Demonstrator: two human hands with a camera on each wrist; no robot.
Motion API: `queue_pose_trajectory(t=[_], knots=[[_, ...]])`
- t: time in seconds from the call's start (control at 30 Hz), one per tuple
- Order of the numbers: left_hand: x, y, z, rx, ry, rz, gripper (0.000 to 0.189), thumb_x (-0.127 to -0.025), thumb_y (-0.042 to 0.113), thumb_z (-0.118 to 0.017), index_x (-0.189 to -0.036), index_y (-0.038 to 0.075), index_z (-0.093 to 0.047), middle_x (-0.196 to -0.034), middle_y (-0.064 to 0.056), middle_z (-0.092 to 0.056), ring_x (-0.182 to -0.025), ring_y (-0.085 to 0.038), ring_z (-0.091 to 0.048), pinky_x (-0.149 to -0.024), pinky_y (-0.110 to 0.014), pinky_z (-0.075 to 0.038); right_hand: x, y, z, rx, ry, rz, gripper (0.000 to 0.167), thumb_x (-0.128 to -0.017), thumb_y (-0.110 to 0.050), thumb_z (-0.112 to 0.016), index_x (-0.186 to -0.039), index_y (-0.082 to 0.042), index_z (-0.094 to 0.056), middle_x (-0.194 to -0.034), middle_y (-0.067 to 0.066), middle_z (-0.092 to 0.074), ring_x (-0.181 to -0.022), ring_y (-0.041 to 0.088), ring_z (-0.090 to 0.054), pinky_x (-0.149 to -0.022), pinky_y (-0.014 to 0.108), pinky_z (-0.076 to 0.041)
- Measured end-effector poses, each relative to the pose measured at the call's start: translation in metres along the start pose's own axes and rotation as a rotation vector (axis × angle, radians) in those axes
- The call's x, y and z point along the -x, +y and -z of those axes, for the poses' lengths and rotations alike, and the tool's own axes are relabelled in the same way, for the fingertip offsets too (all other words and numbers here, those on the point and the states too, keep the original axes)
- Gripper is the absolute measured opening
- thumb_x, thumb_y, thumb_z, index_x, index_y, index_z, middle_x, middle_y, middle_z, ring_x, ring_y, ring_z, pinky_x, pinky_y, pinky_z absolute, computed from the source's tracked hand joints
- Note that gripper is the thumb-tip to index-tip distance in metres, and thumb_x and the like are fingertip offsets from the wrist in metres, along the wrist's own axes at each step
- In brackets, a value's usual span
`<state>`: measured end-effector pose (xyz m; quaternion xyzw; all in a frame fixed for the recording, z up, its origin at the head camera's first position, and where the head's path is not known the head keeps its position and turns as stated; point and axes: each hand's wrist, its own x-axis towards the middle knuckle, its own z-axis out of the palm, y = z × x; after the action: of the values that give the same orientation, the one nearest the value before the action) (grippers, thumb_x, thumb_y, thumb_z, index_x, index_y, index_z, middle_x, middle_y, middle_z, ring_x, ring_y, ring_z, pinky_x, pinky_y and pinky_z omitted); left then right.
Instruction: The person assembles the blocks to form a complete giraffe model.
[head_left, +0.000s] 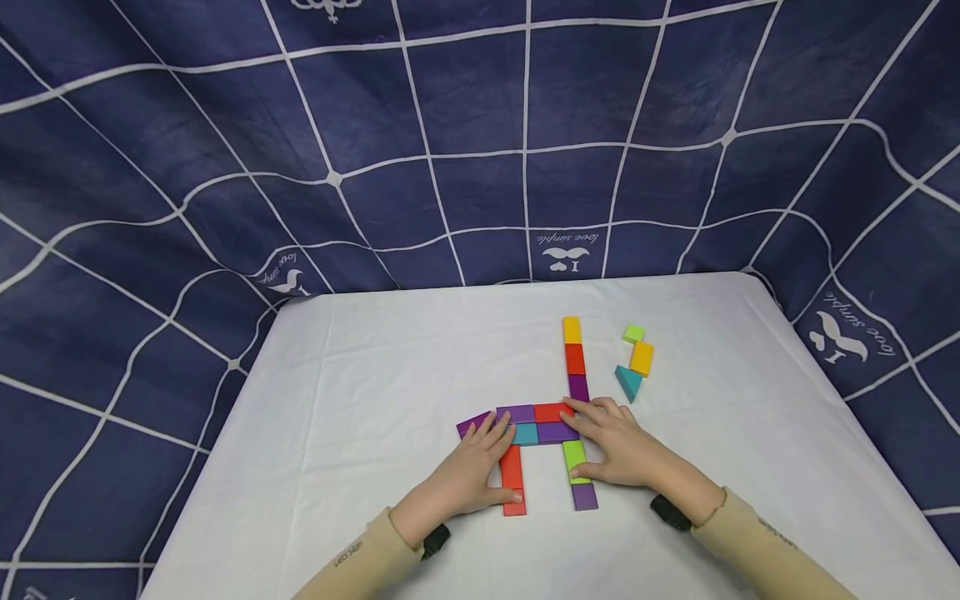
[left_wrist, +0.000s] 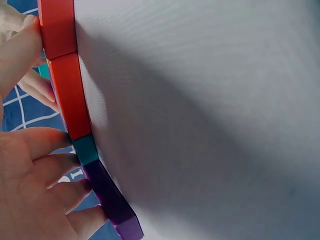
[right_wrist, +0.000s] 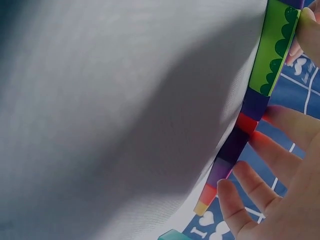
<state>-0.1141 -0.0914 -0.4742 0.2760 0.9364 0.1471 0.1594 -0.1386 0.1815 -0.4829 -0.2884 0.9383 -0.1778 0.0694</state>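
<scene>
Flat coloured blocks lie edge to edge on the white cloth. My left hand [head_left: 467,477] rests spread over their left side. Its fingertips touch the teal block [left_wrist: 86,150] and the dark purple block [left_wrist: 112,197], its thumb the lower red block [head_left: 514,505]. Spread on the right side, my right hand [head_left: 622,448] touches the red block [head_left: 549,413] and purple block [head_left: 557,432] with its fingertips. Its thumb lies against the green block [right_wrist: 275,50], above a purple block [head_left: 584,497]. A column with a yellow block [head_left: 572,330] extends away. Fingers partly hide several blocks.
Right of the column lie a small green block [head_left: 633,333], a yellow block [head_left: 642,359] and a teal triangle block [head_left: 628,384]. A dark blue curtain [head_left: 480,108] with white lines hangs behind the white tablecloth [head_left: 375,358].
</scene>
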Motion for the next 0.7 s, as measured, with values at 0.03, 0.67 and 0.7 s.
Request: queue_pose_trajectory(t=[0.03, 0.67, 0.7], knots=[[0.000, 0.000, 0.000, -0.002, 0.000, 0.000, 0.096, -0.082, 0.052, -0.074, -0.154, 0.005, -0.031, -0.164, -0.011, -0.022, -0.153, -0.033, -0.015, -0.120, -0.053, -0.024, 0.000, 0.000, 0.000, 0.000, -0.002, 0.001, 0.082, -0.075, -0.050, -0.080, -0.145, -0.015, -0.052, -0.155, 0.005, -0.040, -0.132, 0.031, -0.037, -0.099, 0.052, -0.045], [-0.001, -0.002, -0.001, -0.002, -0.010, 0.005, 0.097, -0.082, 0.054, -0.073, -0.155, 0.007, -0.029, -0.165, -0.009, -0.018, -0.154, -0.031, -0.012, -0.122, -0.051, -0.022, -0.059, 0.033, 0.024, -0.102, 0.033, -0.164, 0.060, -0.095, -0.023, -0.066, -0.148, -0.005, -0.044, -0.158, 0.022, -0.030, -0.143, 0.044, -0.031, -0.113, 0.059, -0.033], [-0.001, -0.002, 0.000, -0.002, -0.010, 0.006, 0.097, -0.082, 0.055, -0.072, -0.155, 0.007, -0.028, -0.165, -0.008, -0.018, -0.154, -0.031, -0.012, -0.122, -0.051, -0.021, -0.060, 0.034, 0.023, -0.098, 0.023, -0.167, 0.061, -0.095, -0.023, -0.065, -0.148, -0.005, -0.043, -0.159, 0.022, -0.029, -0.143, 0.045, -0.031, -0.114, 0.060, -0.032]])
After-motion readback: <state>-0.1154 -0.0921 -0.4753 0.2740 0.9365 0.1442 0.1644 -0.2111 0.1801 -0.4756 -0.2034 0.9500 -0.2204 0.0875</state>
